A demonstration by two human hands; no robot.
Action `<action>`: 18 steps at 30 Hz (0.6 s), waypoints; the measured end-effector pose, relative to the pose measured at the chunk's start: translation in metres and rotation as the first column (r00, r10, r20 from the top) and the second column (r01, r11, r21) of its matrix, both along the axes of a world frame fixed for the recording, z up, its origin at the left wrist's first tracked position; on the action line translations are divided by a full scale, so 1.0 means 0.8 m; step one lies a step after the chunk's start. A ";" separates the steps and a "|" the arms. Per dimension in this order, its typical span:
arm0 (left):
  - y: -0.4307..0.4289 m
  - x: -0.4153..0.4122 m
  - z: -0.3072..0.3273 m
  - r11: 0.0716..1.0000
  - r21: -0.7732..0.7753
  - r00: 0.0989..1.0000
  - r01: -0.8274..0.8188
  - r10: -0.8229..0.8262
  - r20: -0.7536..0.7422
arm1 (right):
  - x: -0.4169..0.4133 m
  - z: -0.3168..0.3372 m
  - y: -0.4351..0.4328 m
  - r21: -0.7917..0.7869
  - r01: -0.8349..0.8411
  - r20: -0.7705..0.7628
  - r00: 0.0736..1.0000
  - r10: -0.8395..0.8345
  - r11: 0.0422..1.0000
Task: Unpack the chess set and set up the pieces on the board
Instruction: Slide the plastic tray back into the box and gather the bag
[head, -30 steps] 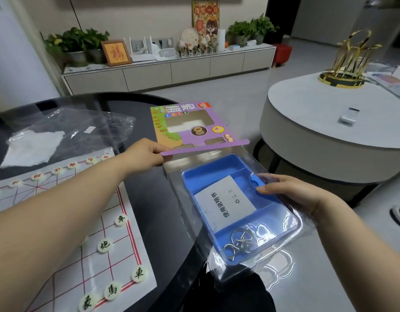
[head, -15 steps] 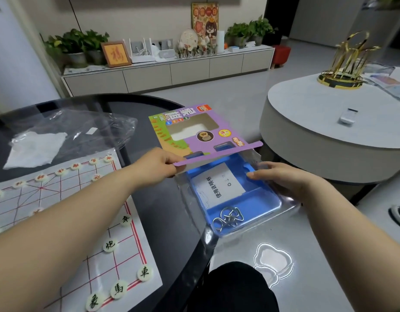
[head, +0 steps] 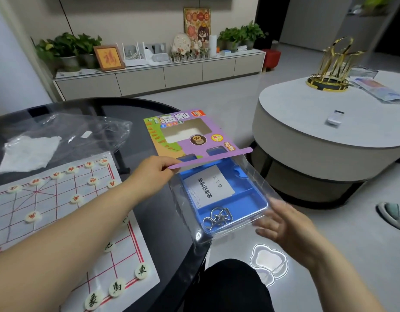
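A white paper chess board (head: 59, 212) with red lines lies on the dark round table (head: 163, 224), with round pale pieces (head: 141, 271) standing along its far and near rows. My left hand (head: 153, 171) pinches the near edge of the purple cardboard lid (head: 190, 134), held tilted over the blue plastic tray (head: 246, 203). The tray sits in a clear shell, half over the table's right edge, and holds a white instruction slip (head: 211, 185) and a metal wire puzzle (head: 218, 218). My right hand (head: 282, 224) hovers open, blurred, at the tray's near right corner.
A crumpled clear bag (head: 86, 134) with white paper (head: 29, 152) lies at the table's far left. A pale round coffee table (head: 329, 136) stands to the right, bearing a gold stand (head: 331, 66). My dark-clothed knee (head: 230, 287) is below the table edge. A slipper (head: 394, 215) lies on the floor.
My right hand has let go of the blue tray and drawn back toward me, now open. The tray has settled farther onto the table edge. My left hand keeps pinching the lid.
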State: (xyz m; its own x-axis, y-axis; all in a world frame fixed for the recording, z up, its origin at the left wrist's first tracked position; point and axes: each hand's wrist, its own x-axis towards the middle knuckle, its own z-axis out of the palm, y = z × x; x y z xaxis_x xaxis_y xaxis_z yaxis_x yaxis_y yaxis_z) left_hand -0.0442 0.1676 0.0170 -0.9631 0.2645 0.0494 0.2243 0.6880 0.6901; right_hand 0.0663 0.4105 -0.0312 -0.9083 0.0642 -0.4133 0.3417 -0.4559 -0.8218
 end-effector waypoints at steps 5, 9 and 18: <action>-0.002 0.009 0.002 1.000 0.017 0.999 -0.012 0.013 -0.044 | 0.004 0.002 -0.025 -0.068 0.026 -0.005 1.000 -0.026 0.997; -0.006 0.017 0.004 0.999 0.033 1.000 0.021 -0.021 0.005 | -0.010 0.010 -0.035 -0.091 0.066 0.009 0.998 -0.066 0.994; -0.005 0.034 0.009 0.996 0.015 0.990 0.092 -0.093 0.103 | -0.044 0.024 -0.051 -0.096 0.104 -0.018 0.994 -0.106 0.990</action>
State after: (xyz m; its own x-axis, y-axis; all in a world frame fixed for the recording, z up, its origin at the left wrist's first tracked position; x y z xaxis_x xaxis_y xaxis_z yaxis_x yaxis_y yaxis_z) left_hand -0.0173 0.1640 0.0245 -0.9346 0.3526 -0.0463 0.2135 0.6605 0.7198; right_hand 0.0308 0.3699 -0.0118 -0.9078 0.1213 -0.4015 0.2697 -0.5643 -0.7803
